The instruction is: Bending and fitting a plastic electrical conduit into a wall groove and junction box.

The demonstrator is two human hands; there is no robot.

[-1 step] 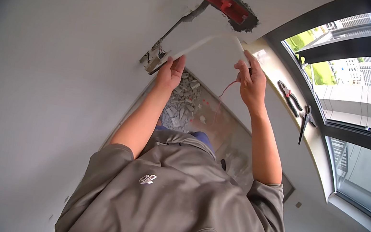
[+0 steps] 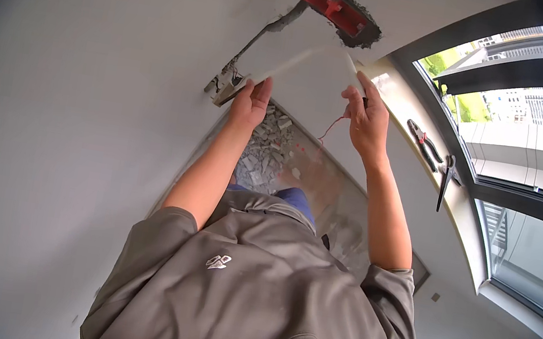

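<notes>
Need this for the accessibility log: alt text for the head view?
Looking down, a person's left hand and right hand hold a bent white conduit against a white wall, by a chased groove leading to a red wall box. Rubble lies on the floor; pliers rest on the windowsill.

bent white conduit (image 2: 303, 61) against grey wall

The person wears a grey short-sleeved polo shirt (image 2: 250, 301) with a folded collar (image 2: 266, 205) and a small white emblem (image 2: 218, 261) on the chest. Blue trousers (image 2: 295, 200) show beyond it. Both forearms are bare.
</notes>
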